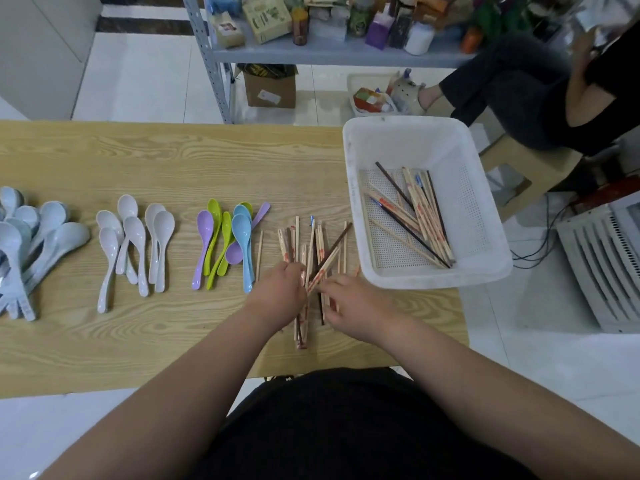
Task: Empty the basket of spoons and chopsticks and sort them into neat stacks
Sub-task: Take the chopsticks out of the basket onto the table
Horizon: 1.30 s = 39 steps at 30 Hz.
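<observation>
The left hand (280, 292) curls its fingers over the chopstick pile (311, 244) from the left. The right hand (353, 306) pinches a few of the same sticks from the right. With both hands closed on the bundle from opposite sides, the grip looks meant to gather the splayed sticks parallel and square up their ends. The pile lies near the front edge of the bench (173, 168), toward its right end. It is fanned out at the far tips, with one dark stick crossing the pale ones, so it is not yet a neat stack. A single pale chopstick (259, 254) lies apart, just left of the pile.

Just right of the hands, the white basket (485, 216) sits at the right end and seems to jut past the right edge. It is close enough to be reached without leaning. No spoons show in it, only loose chopsticks (415, 216) lying crisscross on its perforated floor, so roughly the last part of the emptying remains.

Leftward along the bench, the spoons are grouped by colour. First come the purple, green and blue spoons (225, 244), then the white spoons (135, 244), then the pale blue spoons (31, 244) at the left edge. All have their handles toward the front.
</observation>
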Motion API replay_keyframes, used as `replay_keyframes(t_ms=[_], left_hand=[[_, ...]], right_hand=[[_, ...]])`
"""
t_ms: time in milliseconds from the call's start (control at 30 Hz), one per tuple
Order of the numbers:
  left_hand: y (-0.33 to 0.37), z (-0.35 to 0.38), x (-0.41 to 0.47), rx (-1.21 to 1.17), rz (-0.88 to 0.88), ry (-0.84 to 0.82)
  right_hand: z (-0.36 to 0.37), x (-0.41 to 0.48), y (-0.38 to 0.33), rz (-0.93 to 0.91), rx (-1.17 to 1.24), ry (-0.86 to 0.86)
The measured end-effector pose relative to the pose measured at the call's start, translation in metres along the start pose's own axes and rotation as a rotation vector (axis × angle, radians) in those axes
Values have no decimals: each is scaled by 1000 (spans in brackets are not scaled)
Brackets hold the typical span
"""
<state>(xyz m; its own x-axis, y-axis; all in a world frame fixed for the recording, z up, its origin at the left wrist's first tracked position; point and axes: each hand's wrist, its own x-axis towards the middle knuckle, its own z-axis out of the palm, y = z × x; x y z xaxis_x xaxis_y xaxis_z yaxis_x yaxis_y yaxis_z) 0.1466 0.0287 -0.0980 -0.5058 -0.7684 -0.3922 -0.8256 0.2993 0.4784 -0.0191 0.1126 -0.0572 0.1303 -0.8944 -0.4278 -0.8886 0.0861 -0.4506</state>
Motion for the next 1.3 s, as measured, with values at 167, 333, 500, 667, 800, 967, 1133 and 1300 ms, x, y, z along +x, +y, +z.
replay_keyframes(t_ms=[167,333,500,667,800,967,1133,1300], left_hand=[[60,-16,29,-24,97,85],[121,1,51,169,296,133],[162,24,63,530,293,28],[187,37,83,508,166,-128],[200,43,106,359,10,-230],[209,50,124,215,-172,-238],[212,60,133,76,-306,-285],[217,63,143,-99,-356,-233]], right_hand=[[-35,-20,50,-99,59,318],[-53,-39,136,155,4,224],[-69,-54,180,235,9,96],[-85,-34,204,255,40,52],[-93,-8,222,280,36,76],[-97,23,236,345,49,79],[-88,45,245,394,24,115],[-85,61,243,376,105,154]])
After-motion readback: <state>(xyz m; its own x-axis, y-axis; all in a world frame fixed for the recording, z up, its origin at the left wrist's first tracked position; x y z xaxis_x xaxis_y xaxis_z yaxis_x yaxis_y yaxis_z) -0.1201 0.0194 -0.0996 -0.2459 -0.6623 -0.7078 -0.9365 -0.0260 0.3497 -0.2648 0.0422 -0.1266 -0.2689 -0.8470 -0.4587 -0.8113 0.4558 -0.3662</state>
